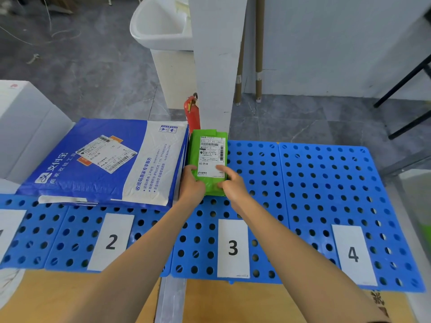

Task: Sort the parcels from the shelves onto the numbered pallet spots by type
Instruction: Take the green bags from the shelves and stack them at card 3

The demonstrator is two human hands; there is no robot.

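Note:
A green parcel with a white shipping label lies on the blue perforated pallet, on the far part of the spot marked 3. My left hand grips its near left corner, thumb on top. My right hand grips its near right corner, thumb on the label. A large blue-and-white mailer bag lies flat on the spot marked 2, right beside the green parcel. The spot marked 4 holds nothing.
A white box stands at the far left. A red fire extinguisher leans by a white pillar behind the pallet. A white basin sits further back. Black frame legs stand at the right.

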